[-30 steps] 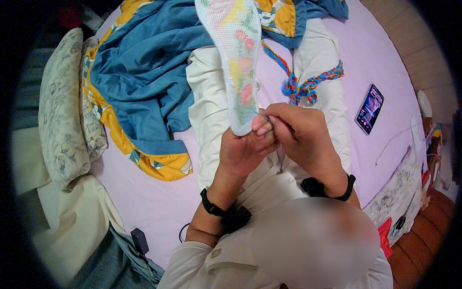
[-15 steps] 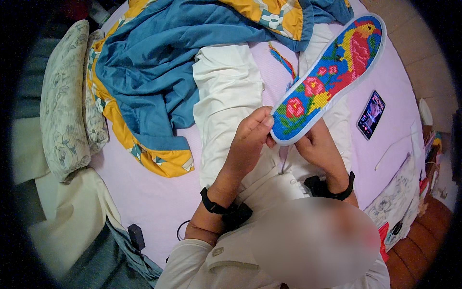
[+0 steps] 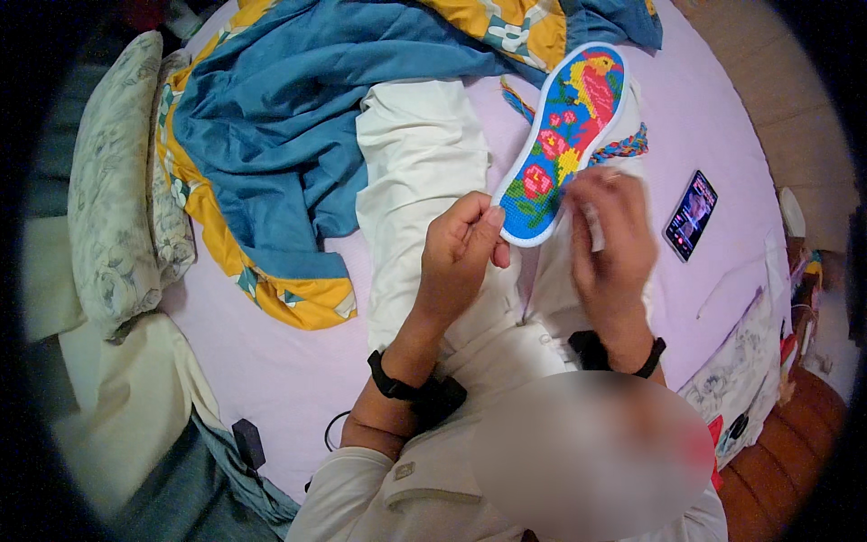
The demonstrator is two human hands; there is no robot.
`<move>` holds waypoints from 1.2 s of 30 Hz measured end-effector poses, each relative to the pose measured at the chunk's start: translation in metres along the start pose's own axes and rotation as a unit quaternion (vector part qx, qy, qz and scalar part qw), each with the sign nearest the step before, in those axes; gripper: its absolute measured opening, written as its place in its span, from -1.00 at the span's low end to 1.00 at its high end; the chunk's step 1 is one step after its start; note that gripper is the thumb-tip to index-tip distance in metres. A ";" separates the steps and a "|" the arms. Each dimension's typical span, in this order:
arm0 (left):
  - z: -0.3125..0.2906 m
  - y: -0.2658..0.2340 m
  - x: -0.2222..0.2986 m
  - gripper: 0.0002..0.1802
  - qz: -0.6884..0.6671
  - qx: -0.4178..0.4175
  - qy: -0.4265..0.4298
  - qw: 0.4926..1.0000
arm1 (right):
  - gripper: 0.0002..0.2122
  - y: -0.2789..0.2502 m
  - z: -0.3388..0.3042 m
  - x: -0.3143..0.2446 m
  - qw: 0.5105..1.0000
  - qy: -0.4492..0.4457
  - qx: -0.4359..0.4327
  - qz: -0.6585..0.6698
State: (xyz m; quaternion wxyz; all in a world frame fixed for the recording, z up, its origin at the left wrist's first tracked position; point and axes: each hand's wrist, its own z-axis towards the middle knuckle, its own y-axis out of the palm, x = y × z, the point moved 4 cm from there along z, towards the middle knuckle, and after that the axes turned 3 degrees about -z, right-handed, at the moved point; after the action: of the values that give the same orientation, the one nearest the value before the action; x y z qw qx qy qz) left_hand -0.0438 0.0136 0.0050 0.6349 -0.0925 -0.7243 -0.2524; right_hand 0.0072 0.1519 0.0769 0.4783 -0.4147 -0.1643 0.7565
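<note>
My left hand is closed on the lower left edge of an embroidered insole, the thumb lying on its top face. White edging runs round the insole; its blue ground carries a red and yellow bird, pink flowers and green leaves. Curled beside the insole's lower right edge is my right hand, its fingers smeared by motion, so whether they hold anything cannot be made out. A braided bundle of coloured threads lies just past the right hand. Another coloured thread end shows left of the insole.
My legs in white trousers stretch over a pale lilac bed sheet. A blue and yellow quilt is heaped at the far left, near floral pillows. At right lies a phone with its screen lit. A small black box sits lower left.
The insole has moved left and nearer and turned more upright. My right hand has come up from beneath the insole to its right side. The braided threads now show on the right.
</note>
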 end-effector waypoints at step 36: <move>0.004 0.004 -0.004 -0.83 -0.044 0.015 -0.021 0.999 | -0.74 0.011 -0.005 0.007 0.992 0.057 -0.049 0.101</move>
State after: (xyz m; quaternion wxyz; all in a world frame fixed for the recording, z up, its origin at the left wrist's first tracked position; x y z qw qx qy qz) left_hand -0.0449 0.0192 0.0023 0.6091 -0.0568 -0.7445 -0.2673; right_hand 0.0032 0.1520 0.0633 0.3872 -0.4944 -0.1309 0.7671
